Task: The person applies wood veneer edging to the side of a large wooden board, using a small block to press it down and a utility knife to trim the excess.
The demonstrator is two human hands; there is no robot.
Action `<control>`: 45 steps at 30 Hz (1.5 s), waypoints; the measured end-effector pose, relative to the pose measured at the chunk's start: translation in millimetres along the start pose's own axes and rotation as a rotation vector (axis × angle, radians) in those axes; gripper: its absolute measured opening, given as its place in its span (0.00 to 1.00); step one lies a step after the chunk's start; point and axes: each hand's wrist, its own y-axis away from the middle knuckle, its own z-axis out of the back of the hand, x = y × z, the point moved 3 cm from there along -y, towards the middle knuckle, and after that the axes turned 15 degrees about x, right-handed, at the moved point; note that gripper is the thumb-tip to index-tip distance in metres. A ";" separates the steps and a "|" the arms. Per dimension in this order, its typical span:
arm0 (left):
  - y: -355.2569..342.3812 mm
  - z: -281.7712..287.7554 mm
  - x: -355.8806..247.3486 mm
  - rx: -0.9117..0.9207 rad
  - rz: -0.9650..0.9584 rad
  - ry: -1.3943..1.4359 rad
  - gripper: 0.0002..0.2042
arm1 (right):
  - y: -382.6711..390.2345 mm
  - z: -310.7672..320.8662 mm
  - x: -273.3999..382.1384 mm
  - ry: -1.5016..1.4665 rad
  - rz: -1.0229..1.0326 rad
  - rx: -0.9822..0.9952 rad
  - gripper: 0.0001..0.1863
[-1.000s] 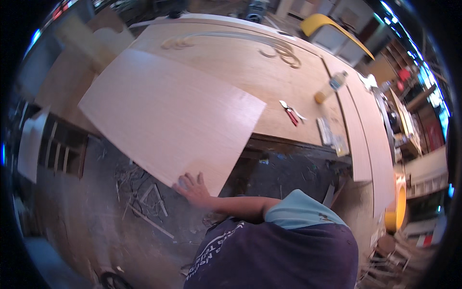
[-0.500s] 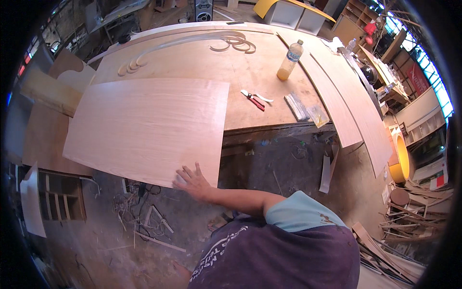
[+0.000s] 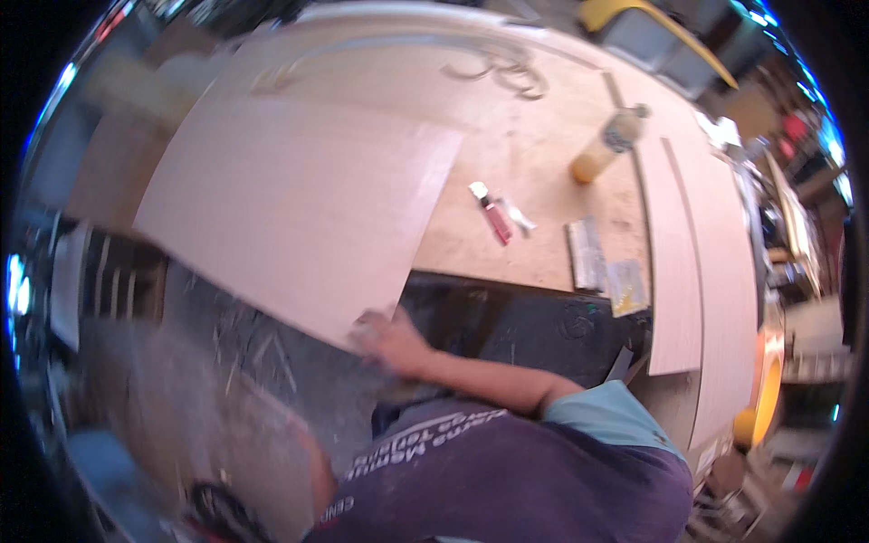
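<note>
On table [image 3: 543, 163], panel [image 3: 299, 199], lengthwise roughly left-to-right

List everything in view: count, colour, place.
Flat wooden workbench: one, tan, centre
Broad rectangular wooden panel: one, pale pink, bench's left
Thin curled strips: several, pale, far bench
Clear plastic bottle: one, yellow liquid, bench's right
Handheld cutters: one, red and white, beside panel
Flat oblong pack: one, grey, near right
Flat clear packet: one, yellowish, beside pack
Long wooden boards: two, pale pink, right
Curved cabinet: one, yellow and grey, top right
Compartmented shelf: one, brown, left
Background clutter: too blurred
Shirt: one, purple, bottom
Right hand: one, panel's near corner
</note>
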 end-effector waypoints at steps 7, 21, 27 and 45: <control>60.9 -16.2 97.3 -0.077 0.120 -0.051 0.44 | 50.3 55.4 -63.5 -0.098 -0.078 -0.193 0.26; 109.0 22.6 245.7 -0.012 0.364 -0.051 0.43 | -131.9 -4.0 -32.8 0.273 -0.229 0.087 0.30; 65.8 112.8 383.6 0.029 0.366 0.141 0.43 | -211.2 -51.7 4.4 0.344 -0.484 0.049 0.20; -299.7 403.6 210.6 0.088 0.127 0.045 0.33 | -530.6 -81.0 59.1 0.394 -0.911 -0.044 0.21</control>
